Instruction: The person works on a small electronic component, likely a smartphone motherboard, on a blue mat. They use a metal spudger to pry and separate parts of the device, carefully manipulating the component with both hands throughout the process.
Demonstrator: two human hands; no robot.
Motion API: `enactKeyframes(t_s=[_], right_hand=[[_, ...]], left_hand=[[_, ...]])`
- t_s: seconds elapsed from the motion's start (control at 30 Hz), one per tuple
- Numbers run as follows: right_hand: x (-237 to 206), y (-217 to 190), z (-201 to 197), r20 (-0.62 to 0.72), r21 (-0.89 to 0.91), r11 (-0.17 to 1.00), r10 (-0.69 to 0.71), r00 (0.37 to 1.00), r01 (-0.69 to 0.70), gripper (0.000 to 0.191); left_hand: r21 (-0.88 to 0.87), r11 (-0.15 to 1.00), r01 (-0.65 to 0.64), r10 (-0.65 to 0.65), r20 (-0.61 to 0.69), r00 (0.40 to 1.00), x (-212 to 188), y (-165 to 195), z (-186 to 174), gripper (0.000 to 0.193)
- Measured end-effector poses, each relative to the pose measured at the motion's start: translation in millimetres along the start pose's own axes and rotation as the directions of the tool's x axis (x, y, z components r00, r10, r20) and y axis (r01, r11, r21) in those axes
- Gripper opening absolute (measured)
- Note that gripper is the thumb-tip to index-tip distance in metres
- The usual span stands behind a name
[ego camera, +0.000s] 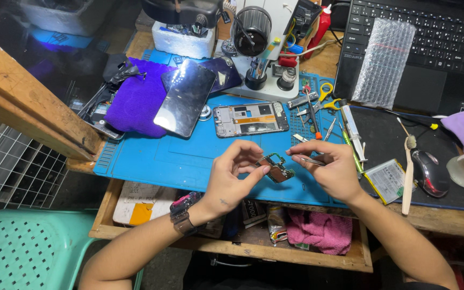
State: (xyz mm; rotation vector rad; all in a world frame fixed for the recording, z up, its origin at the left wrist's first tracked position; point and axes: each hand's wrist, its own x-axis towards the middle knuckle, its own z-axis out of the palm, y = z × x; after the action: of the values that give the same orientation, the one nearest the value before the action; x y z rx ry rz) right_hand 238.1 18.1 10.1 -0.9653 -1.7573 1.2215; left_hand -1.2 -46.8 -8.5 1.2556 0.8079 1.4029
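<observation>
Cluttered and busy, our wooden counter (447, 220) carries a blue work mat (178, 156) right under us, with a microscope (256, 37) at the back and a laptop (430, 43) off to the right. Our left hand (232, 177) is up over the mat, fingers (256, 171) pinched shut on the edge of a small circuit board (276, 168), holding it just above the mat's near edge. Our right hand (331, 166) sits just beside it, fingers closed around slim metal tweezers (310, 160), whose tips point at the board; whether they touch it we cannot tell. Behind the hands lies an open phone frame (251, 118), flat on the mat, and to its left a dark phone screen (185, 98) leans on a purple cloth (135, 99). Near the right hand we spot a toothbrush (407, 172), a flat battery (386, 180) and a mouse (430, 172). Below, the open drawer (232, 247) holds a pink rag (320, 231).
</observation>
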Motion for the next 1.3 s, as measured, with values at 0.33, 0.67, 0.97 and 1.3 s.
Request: enactKeyframes(t_s=[0.33, 0.67, 0.97, 1.3], right_hand=[[-1, -4, 1, -0.034, -0.315, 0.933, -0.193, 0.981, 0.173, 0.008], [-6, -23, 10, 0.115, -0.601, 0.491, -0.728, 0.676, 0.631, 0.024], [-3, -18, 13, 0.284, -0.567, 0.340, -0.775, 0.565, 0.751, 0.032], [-3, -18, 16, 0.283, -0.550, 0.351, -0.776, 0.564, 0.758, 0.031]], left_hand=[[0.136, 0.991, 0.010, -0.009, -0.011, 1.000, 0, 7, 3, 0.022], [0.153, 0.988, -0.008, 0.009, -0.005, 1.000, 3, 10, 4, 0.023], [0.239, 0.966, -0.099, 0.091, 0.040, 0.995, -4, 21, 10, 0.018], [0.316, 0.921, -0.226, 0.219, 0.057, 0.974, -9, 23, 14, 0.019]])
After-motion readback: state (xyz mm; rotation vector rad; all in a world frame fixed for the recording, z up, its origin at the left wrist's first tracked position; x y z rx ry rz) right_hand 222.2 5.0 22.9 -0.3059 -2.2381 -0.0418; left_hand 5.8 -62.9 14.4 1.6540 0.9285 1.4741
